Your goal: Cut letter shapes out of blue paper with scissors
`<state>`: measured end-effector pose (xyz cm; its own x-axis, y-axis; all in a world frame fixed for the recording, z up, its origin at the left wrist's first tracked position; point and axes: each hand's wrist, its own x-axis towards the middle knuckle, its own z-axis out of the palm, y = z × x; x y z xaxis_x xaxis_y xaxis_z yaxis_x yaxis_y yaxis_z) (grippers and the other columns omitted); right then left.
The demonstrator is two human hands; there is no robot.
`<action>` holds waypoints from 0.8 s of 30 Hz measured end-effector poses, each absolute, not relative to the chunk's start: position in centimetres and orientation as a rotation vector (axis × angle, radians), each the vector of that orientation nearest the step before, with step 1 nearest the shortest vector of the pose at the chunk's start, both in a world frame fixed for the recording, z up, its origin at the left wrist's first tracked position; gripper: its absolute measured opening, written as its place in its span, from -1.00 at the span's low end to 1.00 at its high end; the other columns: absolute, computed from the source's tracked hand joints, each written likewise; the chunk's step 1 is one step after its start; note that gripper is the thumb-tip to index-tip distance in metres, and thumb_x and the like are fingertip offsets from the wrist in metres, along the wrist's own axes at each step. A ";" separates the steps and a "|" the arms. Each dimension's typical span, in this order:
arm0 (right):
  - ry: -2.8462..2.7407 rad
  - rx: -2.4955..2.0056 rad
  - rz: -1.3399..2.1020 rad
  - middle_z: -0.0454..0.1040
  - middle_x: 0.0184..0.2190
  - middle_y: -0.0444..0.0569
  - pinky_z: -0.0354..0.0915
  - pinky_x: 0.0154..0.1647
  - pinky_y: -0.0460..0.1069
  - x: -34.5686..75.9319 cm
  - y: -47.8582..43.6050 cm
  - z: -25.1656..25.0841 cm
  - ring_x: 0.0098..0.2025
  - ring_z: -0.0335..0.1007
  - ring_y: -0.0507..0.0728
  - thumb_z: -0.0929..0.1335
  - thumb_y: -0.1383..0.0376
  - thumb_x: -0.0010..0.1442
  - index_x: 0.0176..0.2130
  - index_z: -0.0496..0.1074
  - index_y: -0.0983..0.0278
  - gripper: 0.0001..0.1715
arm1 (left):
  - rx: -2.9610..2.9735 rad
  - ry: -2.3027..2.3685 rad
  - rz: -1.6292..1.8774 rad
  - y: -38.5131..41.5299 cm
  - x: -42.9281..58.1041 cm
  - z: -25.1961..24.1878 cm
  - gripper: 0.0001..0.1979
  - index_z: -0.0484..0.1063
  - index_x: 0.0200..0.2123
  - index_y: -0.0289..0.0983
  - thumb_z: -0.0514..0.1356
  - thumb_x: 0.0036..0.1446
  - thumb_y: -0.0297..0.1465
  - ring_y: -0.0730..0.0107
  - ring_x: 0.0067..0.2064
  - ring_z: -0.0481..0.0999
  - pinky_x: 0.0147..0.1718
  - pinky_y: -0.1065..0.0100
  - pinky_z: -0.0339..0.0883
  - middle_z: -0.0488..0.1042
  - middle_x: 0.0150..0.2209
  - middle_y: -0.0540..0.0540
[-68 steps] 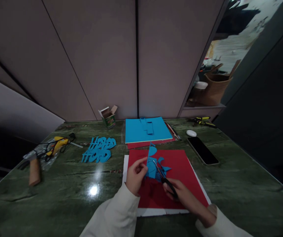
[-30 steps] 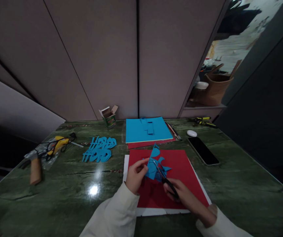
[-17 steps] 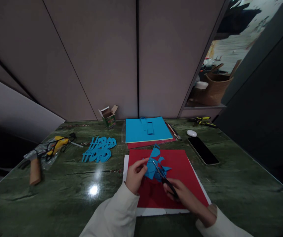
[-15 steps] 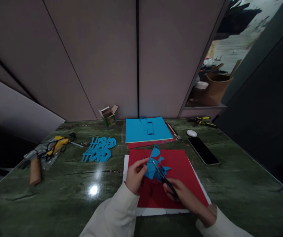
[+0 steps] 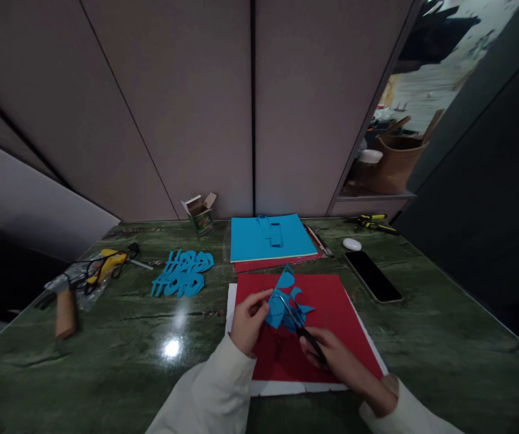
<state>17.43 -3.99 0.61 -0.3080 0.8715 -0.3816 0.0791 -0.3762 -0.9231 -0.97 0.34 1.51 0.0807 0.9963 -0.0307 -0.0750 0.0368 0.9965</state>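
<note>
Head view: toward the near edge of the worktop (image 5: 128, 374), the left hand (image 5: 248, 320) pinches blue paper (image 5: 276, 311) over a red sheet (image 5: 331, 301), apparently to steady it for the scissors (image 5: 303, 331), which the right hand (image 5: 326, 351) holds slanting toward it.

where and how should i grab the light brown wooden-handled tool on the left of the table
Probably by the near half of its light brown wooden handle, from above and the near side, with the left hand once it releases the blue paper. That end points toward you and juts past the clear plastic bag; the far end is hard to make out.
</note>
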 end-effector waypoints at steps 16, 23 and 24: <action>-1.304 -1.344 1.746 0.11 -0.70 -0.25 -0.09 -0.68 -0.17 17.2 -3.9 1.5 -0.68 -0.01 -0.10 0.32 -0.01 -0.06 -0.58 0.19 0.30 -0.55 | 1.163 1.144 1.225 0.4 -0.9 1.6 -0.76 0.49 -0.29 -0.31 0.19 -0.09 -0.36 0.27 -0.18 0.44 -0.19 0.31 0.28 0.50 -0.24 -0.18; -1.354 -1.360 1.738 0.12 -0.73 -0.25 -0.14 -0.69 -0.17 17.3 -4.0 2.0 -0.69 -0.03 -0.09 0.28 -0.02 -0.01 -0.55 0.22 0.30 -0.56 | 1.208 1.117 1.190 0.3 -0.8 2.0 -0.76 0.49 -0.31 -0.31 0.18 -0.08 -0.35 0.27 -0.20 0.44 -0.20 0.33 0.28 0.50 -0.26 -0.16; -1.350 -1.364 1.737 0.13 -0.72 -0.25 -0.13 -0.69 -0.17 17.4 -4.1 1.8 -0.68 -0.02 -0.09 0.28 -0.02 -0.01 -0.54 0.22 0.30 -0.56 | 1.205 1.116 1.188 0.3 -0.8 2.0 -0.76 0.49 -0.31 -0.31 0.18 -0.08 -0.35 0.27 -0.20 0.44 -0.20 0.32 0.28 0.50 -0.26 -0.16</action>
<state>17.40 -4.05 1.78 -0.3368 0.8612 -0.3806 0.1563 -0.3474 -0.9246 -0.78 0.26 1.99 0.0687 0.9976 0.0075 -0.0552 -0.0037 0.9985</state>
